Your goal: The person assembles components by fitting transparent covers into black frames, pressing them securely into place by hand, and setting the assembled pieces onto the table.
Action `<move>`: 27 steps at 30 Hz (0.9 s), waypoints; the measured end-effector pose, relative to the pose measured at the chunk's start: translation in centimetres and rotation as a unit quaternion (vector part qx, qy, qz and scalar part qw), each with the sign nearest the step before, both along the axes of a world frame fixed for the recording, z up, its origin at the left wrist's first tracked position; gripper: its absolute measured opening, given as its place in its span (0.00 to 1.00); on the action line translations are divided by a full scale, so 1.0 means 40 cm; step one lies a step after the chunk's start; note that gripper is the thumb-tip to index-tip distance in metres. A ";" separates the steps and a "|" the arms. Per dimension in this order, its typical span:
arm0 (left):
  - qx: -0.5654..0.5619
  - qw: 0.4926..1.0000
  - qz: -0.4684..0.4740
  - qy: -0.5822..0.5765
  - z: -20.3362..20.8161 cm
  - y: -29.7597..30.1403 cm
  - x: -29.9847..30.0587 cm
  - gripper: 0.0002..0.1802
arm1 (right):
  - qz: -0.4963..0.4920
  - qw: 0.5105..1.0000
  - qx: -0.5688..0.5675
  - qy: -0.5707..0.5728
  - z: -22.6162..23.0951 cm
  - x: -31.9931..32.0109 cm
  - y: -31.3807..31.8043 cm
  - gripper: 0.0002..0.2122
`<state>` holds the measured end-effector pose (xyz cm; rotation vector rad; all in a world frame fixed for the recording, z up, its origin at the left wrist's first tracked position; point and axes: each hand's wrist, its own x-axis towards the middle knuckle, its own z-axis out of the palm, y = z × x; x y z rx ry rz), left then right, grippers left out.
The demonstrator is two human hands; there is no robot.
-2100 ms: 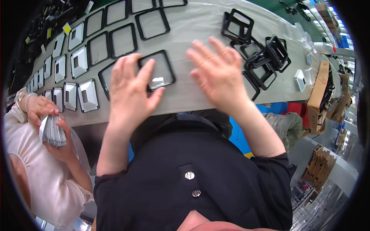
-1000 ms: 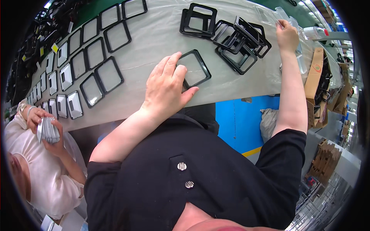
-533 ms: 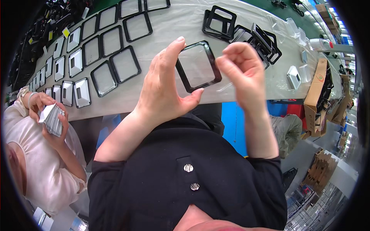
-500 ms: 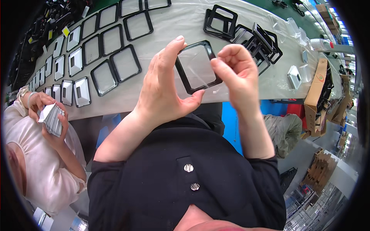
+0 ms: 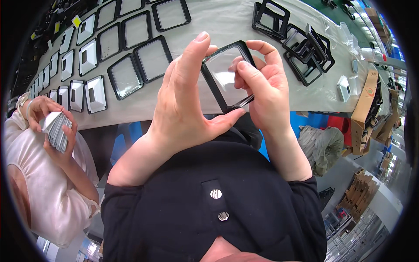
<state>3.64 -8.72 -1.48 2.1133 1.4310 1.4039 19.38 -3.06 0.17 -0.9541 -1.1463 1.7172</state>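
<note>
At the far left, a co-worker's hands (image 5: pixel 43 111) hold a fanned stack of thin, pale pieces (image 5: pixel 59 136). Beyond them on the grey, sheet-covered counter (image 5: pixel 203 19), white, tapered rectangular pieces with dark slots (image 5: pixel 95 94) stand in rows, followed by flat, rounded-corner black frames with clear panes (image 5: pixel 125 77).

Near the middle, the wearer's left hand (image 5: pixel 174 98) has its grip closed on the left side of a raised black rectangular frame with rounded corners (image 5: pixel 214 89), fingers behind and thumb by the lower edge. The frame is tilted, held in the air between both hands above the counter's near edge. Steady rim support here matters, I judge; fingertips kept off the middle should spare it marks.

A clear, glossy plastic sheet (image 5: pixel 219 72) spans its opening; whether every edge sits flush cannot be told. The right hand (image 5: pixel 267 83) has its grip closed on the sheet's right side, thumb in front, curled fingers showing through, forefinger at the upper corner. Light, even pressure along the edge, corner by corner, would probably serve better than a push at the centre, which could bow it.

Farther right lie a jumbled pile of black frames (image 5: pixel 321 49), then another white, tapered piece (image 5: pixel 344 88) and an open brown cardboard box (image 5: pixel 365 107).
</note>
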 end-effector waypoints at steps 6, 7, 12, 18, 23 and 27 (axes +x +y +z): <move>-0.008 1.000 0.014 0.009 0.010 -0.012 -0.001 0.69 | -0.006 0.998 0.047 -0.034 0.006 -0.006 -0.013 0.20; -0.004 1.000 0.015 0.015 0.011 -0.012 0.000 0.69 | -0.004 0.998 0.049 -0.042 0.008 -0.005 -0.013 0.20; 0.000 1.000 0.002 0.011 -0.001 -0.014 0.003 0.68 | 0.041 0.998 -0.035 -0.025 0.031 0.024 0.007 0.24; -0.006 0.999 -0.011 0.032 0.006 -0.008 0.002 0.67 | 0.053 0.997 -0.054 -0.005 0.025 0.036 0.019 0.26; -0.009 0.999 -0.021 0.030 0.005 -0.007 0.003 0.68 | 0.055 0.996 -0.072 0.017 0.034 0.045 0.026 0.26; -0.017 0.999 -0.014 0.028 0.010 -0.010 0.006 0.67 | 0.062 0.992 -0.102 0.038 0.029 0.049 0.025 0.26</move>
